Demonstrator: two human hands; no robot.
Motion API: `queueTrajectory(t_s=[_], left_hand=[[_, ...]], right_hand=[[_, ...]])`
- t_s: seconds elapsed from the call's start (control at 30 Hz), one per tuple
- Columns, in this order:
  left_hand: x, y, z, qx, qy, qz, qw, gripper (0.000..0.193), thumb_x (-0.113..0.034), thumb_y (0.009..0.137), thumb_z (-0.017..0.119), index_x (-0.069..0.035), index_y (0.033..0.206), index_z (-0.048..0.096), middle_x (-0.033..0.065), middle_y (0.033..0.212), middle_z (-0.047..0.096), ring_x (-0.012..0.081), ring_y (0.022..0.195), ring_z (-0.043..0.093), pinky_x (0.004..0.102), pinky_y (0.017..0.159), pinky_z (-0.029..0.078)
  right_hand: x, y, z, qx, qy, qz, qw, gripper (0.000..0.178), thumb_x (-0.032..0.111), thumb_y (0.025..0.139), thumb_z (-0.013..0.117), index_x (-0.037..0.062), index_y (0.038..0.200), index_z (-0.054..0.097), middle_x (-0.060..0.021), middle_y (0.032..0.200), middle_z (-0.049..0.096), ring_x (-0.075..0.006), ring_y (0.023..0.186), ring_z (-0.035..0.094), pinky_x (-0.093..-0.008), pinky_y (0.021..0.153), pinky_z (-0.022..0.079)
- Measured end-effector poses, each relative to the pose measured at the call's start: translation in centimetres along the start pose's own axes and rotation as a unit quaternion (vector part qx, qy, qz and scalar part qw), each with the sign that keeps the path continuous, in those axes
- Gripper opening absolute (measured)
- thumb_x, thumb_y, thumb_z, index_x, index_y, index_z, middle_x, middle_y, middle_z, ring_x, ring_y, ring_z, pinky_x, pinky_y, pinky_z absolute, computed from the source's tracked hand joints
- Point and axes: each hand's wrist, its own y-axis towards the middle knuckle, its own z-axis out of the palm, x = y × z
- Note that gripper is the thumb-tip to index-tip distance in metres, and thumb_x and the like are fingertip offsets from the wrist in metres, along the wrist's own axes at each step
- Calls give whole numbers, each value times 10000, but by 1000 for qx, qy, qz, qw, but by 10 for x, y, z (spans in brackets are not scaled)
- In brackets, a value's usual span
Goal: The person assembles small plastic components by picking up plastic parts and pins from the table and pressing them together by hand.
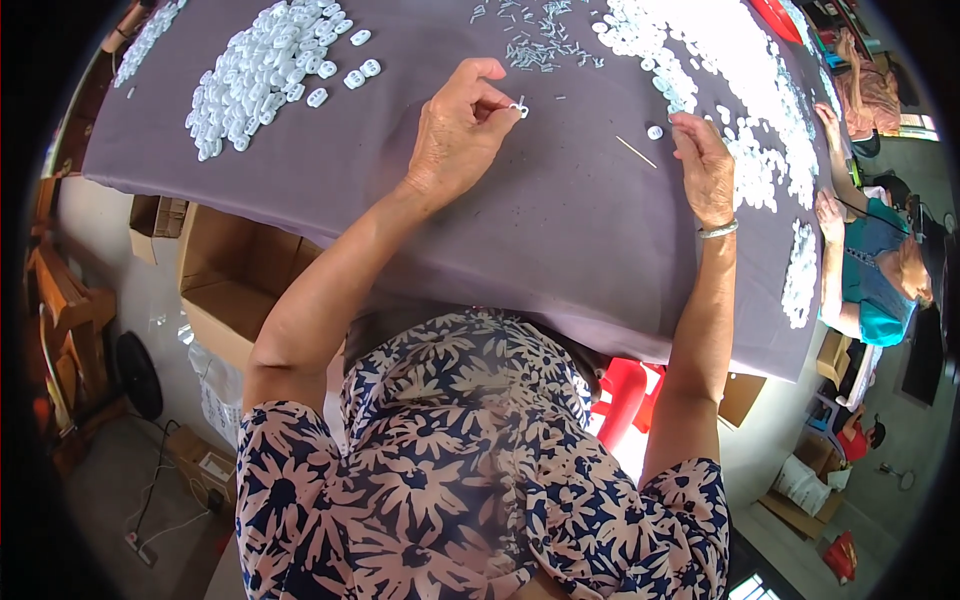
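Note:
My left hand [458, 132] is closed in a pinch above the middle of the table. Between its thumb and index finger is a small white plastic piece [523, 111], with a thin pin upright at it. To the right, my right hand [708, 172] reaches to the edge of the small white parts [676, 88], its fingers apart and bent. A single white part [655, 132] and a thin wooden stick [636, 152] lie left of that hand. Beyond my left hand are scattered small grey pins [545, 52]. Oval white pieces with holes [265, 80] form a heap at the far left.
A dark cloth covers the table [560, 220]. More white parts [762, 165] spread along the right side, where a co-worker in a teal top [880, 265] has hands at the edge. An open cardboard box [235, 270] stands below the left edge; a red stool [625, 395] is below the front.

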Motion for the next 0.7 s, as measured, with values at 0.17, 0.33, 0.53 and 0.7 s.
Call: queueTrajectory(t_s=[0.17, 0.33, 0.53, 0.7], left_hand=[[1, 0, 0, -3, 9, 2, 1000, 343, -72, 823, 651, -58, 1135, 509, 40, 824, 677, 135, 747, 617, 286, 741, 504], [0, -1, -1, -6, 15, 3, 1000, 342, -76, 816, 659, -56, 1127, 517, 36, 824, 677, 141, 742, 622, 287, 733, 507], [6, 0, 0, -7, 17, 51, 999, 328, -66, 807, 667, -43, 1106, 533, 24, 829, 670, 134, 730, 618, 284, 715, 507], [3, 1, 2, 3, -20, 35, 999, 183, -42, 809, 674, -7, 961, 577, 18, 1001, 594, 108, 751, 596, 262, 705, 493]], right_hand=[[9, 4, 6, 37, -96, -54, 993, 168, 43, 880, 607, 37, 1041, 654, -12, 865, 591, -87, 743, 569, -231, 654, 471], [7, 1, 8, 39, -113, 4, 993, 141, 44, 827, 677, 11, 959, 640, -17, 823, 584, -83, 692, 554, -226, 648, 460], [15, -3, 11, 16, -103, 33, 994, 105, 28, 810, 705, 24, 834, 602, 14, 735, 602, -27, 645, 523, -189, 611, 452], [30, 4, 29, -3, 54, 39, 998, 85, -3, 829, 675, 36, 817, 600, 67, 689, 523, -4, 626, 458, -168, 573, 401]])
